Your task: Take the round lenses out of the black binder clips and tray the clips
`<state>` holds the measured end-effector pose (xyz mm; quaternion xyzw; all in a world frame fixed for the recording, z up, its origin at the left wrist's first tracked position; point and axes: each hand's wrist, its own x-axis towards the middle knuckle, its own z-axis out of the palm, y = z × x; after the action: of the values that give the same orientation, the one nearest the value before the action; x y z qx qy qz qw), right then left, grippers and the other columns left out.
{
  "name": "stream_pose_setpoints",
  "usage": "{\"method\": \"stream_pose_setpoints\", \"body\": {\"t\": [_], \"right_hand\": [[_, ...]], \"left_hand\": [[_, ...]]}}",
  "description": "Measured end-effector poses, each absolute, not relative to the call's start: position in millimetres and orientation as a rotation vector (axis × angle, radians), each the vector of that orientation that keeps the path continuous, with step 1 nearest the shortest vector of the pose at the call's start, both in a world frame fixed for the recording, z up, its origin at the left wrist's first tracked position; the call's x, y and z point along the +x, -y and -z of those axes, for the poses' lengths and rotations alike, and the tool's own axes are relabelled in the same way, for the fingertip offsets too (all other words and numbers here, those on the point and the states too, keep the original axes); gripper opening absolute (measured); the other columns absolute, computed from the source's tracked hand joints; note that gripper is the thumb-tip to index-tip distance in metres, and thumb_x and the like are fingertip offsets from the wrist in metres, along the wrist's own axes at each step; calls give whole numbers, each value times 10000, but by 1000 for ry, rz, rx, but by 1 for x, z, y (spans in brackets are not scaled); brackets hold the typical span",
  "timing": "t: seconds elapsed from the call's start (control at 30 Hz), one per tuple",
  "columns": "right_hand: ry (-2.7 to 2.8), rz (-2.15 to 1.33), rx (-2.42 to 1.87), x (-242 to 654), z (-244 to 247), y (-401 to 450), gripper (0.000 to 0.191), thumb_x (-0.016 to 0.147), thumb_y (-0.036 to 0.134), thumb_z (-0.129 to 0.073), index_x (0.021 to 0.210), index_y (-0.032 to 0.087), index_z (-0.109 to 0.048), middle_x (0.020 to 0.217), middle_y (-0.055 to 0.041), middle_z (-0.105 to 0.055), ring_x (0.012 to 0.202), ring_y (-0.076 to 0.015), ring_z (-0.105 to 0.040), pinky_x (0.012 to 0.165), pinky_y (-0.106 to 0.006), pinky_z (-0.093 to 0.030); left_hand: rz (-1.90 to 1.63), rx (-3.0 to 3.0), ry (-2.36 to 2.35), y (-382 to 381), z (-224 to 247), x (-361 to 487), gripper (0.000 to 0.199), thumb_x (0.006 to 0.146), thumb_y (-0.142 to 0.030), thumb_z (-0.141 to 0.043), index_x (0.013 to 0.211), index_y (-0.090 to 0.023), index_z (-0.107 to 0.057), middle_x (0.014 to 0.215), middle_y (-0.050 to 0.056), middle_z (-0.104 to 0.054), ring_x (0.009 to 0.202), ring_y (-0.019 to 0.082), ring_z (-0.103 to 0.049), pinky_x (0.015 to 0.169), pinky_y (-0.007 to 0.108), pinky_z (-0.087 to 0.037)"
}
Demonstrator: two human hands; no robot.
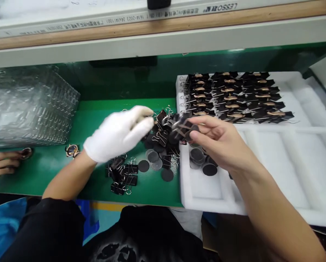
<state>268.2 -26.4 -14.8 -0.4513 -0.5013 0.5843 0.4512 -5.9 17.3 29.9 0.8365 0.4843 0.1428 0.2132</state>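
Clip [182,126] — pinched in right hand [220,140] near tray edge [186,191].
Left hand [120,133] — gloved, grip unclear, beside clip pile [161,139]; bench [85,118] running between it and stack [37,109].

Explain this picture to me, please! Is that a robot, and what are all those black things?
No robot here: just a person's two hands. The camera sits on the person's head, so we look down as they do. The left hand wears a white glove, and the right hand is bare.

On the green table lie black clips, with shiny wire handles, and flat, dark discs. On the right, a white tray has rows of black clips with gold-coloured pieces. On the left is a stack of clear plastic.

The right hand holds something dark, maybe clips, but it's blurry. The left hand is by the pile; I can't tell if it holds anything. At the far left is another person's hand.
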Motion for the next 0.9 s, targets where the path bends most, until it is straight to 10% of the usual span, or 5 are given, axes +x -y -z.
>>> {"method": "stream_pose_setpoints", "body": {"t": [0.17,0.33,0.53,0.67,0.9], "right_hand": [[883,-1669,-1037,265,15,28,225,748,349,-936,841,336,-731,952,23,-778,969,-201,-724,793,-319,-582],[832,-1761,-1036,262,20,27,392,701,324,-973,1008,375,-734,840,40,-763,847,-182,-728,828,-331,-586],[780,-1811,-984,259,18,25,327,713,288,-969,920,309,-717,870,34,-770,783,-145,-743,738,-260,-612],[767,-1889,-948,263,17,24,384,689,277,-978,988,318,-740,820,36,-759,799,-176,-772,723,-283,-644],[895,-1868,-863,255,29,29,274,673,339,-971,810,263,-746,894,-10,-778,857,-212,-764,841,-397,-650]], "left_hand": [[-4,2513,-1773,-45,-31,-42,442,1015,-578,-471,1012,-242,-759,849,26,-763,753,201,-677,640,295,-364],[393,2894,-1398,-43,-7,-26,358,975,-526,-596,969,-193,-724,889,68,-722,767,223,-680,637,319,-329],[617,2993,-1348,-25,-4,4,62,902,-109,-630,879,-127,-685,859,135,-683,820,306,-685,672,372,-359],[634,3162,-1219,-26,-6,-4,250,804,72,-521,786,-140,-652,774,107,-654,761,273,-657,652,371,-333],[291,3203,-1128,-31,-21,-25,265,1049,-282,-464,894,-190,-658,872,81,-651,706,221,-595,641,361,-328]]}}
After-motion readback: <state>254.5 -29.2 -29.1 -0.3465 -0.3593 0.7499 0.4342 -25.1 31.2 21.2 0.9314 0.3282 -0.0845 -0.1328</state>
